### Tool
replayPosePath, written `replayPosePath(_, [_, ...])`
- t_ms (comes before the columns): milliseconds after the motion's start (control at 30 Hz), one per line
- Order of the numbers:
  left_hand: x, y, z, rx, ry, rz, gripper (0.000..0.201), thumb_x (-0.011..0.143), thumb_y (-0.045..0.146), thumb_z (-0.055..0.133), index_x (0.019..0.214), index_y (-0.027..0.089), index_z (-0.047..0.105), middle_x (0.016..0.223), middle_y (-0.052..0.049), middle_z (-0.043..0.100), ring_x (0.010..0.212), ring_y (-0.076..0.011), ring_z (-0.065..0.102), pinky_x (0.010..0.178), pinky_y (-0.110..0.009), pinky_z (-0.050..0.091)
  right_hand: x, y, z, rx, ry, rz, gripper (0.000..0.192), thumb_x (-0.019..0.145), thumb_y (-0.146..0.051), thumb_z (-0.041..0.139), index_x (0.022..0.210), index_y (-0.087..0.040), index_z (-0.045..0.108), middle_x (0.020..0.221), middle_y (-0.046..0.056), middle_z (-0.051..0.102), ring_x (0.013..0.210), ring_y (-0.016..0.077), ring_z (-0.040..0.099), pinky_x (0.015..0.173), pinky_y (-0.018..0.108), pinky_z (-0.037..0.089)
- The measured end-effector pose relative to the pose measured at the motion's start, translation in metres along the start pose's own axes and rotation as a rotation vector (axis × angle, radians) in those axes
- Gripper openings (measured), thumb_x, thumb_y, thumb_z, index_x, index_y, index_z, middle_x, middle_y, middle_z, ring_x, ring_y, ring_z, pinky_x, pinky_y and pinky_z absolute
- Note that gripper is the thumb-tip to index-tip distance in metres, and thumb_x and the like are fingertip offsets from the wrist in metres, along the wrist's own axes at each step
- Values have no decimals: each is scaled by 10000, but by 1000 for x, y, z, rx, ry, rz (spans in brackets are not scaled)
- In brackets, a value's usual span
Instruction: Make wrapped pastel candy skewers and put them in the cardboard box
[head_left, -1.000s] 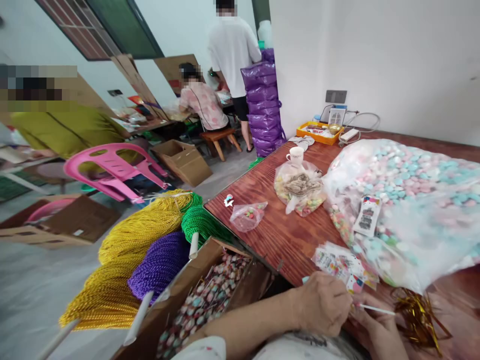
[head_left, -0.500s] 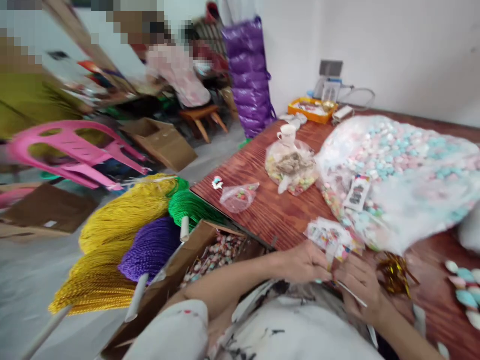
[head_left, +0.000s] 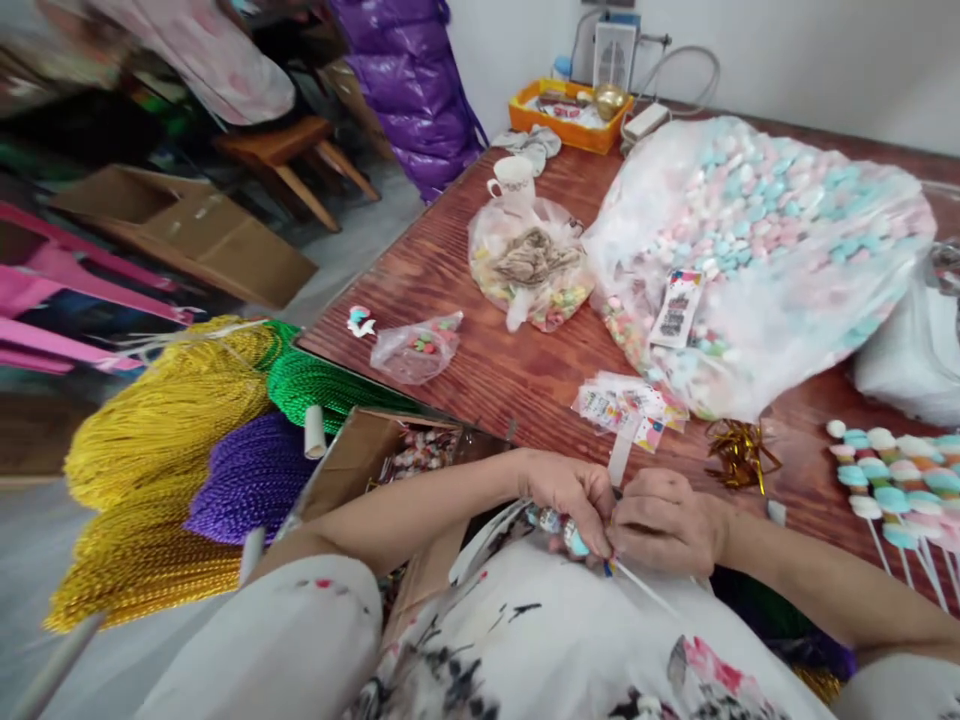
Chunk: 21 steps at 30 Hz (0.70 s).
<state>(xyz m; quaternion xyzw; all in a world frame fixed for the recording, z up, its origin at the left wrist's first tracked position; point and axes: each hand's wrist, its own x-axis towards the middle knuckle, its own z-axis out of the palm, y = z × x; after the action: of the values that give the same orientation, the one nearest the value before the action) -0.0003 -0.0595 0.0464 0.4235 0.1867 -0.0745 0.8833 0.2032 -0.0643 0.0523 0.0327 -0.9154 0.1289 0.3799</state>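
Note:
My left hand (head_left: pixel 571 498) is closed around a marshmallow skewer (head_left: pixel 574 538) with pale blue and white pieces, held low in front of my body. Its white stick (head_left: pixel 646 588) slants down to the right over my clothes. A small blue tie shows at the base of the pieces. Pressed against the left fingertips is my right hand (head_left: pixel 667 522), its fingers closed; whatever they pinch is hidden. Just beyond the hands lie printed cards (head_left: pixel 630 408) and a gold tinsel bundle (head_left: pixel 739 452). Finished-looking marshmallow skewers (head_left: pixel 900 478) lie in rows at the right.
On the wooden table (head_left: pixel 420 260) are a large bag of marshmallows (head_left: pixel 780 210), a smaller candy bag (head_left: pixel 529 260), a white cup (head_left: pixel 513 178) and an orange tray (head_left: pixel 570 120). An open carton (head_left: pixel 341 465) and yellow cord bundles (head_left: pixel 150 470) stand left. A person (head_left: pixel 202 60) sits beyond.
My view has turned down and to the right, bringing the rows of skewers into sight. Both hands stay together at the skewer; the right fingers have closed more tightly beside the left.

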Motion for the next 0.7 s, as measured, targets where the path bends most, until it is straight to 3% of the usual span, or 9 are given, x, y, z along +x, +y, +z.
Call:
replayPosePath(167, [14, -2, -12, 168, -148, 39, 358, 533, 526, 872, 655, 201, 784, 589, -23, 712, 482, -204, 648, 359, -269, 529, -13, -11, 14, -3, -86, 87, 255, 918, -146, 442, 953, -164, 694, 827, 108, 726, 759, 201, 650, 728, 357, 559])
replayPosePath(233, [20, -4, -20, 287, -197, 82, 329, 558, 501, 870, 672, 203, 788, 618, -11, 725, 532, -228, 685, 394, -293, 573, -20, -9, 25, -75, -53, 78, 271, 935, -162, 431, 967, -198, 697, 830, 104, 730, 788, 208, 654, 749, 347, 543])
replayPosePath(300, [26, -6, -30, 383, -192, 190, 331, 564, 468, 877, 698, 178, 788, 632, -7, 725, 539, -230, 694, 415, -302, 594, -23, -4, 35, -155, 20, 57, 269, 942, -157, 431, 892, -218, 689, 746, 70, 705, 702, 188, 626, 687, 318, 513])
replayPosePath(400, [31, -8, -45, 430, -200, 318, 357, 566, 385, 892, 772, 115, 784, 711, -27, 740, 618, -241, 723, 507, -317, 626, -20, 5, 39, -214, -26, 87, 272, 940, -114, 432, 803, -204, 649, 662, 33, 646, 628, 156, 583, 654, 287, 471])
replayPosePath(500, [21, 0, -59, 456, -194, 249, 350, 594, 321, 883, 829, 86, 776, 770, -28, 748, 746, -245, 740, 691, -334, 634, -15, 7, 34, -246, -40, 139, 230, 917, -83, 469, 787, -190, 626, 666, 23, 627, 619, 139, 568, 650, 272, 448])
replayPosePath(567, [3, 12, -68, 481, -120, 87, 335, 622, 320, 867, 835, 80, 772, 796, -30, 752, 780, -228, 734, 752, -313, 613, -14, 4, 31, -284, -13, 167, 194, 893, -68, 501, 800, -187, 623, 668, 19, 623, 616, 140, 562, 652, 278, 438])
replayPosePath(633, [-21, 31, -72, 500, 29, -28, 328, 636, 335, 858, 816, 76, 768, 797, -34, 750, 766, -203, 716, 739, -277, 592, -16, 1, 32, -335, -1, 189, 180, 870, -53, 519, 803, -187, 619, 662, 16, 621, 623, 149, 566, 666, 291, 434])
replayPosePath(700, [-42, 51, -64, 530, 268, 20, 330, 639, 342, 854, 829, 89, 757, 779, -25, 738, 741, -174, 689, 717, -253, 566, -17, 0, 34, -381, -6, 203, 190, 864, -47, 503, 802, -189, 613, 661, 20, 626, 640, 165, 576, 682, 303, 437])
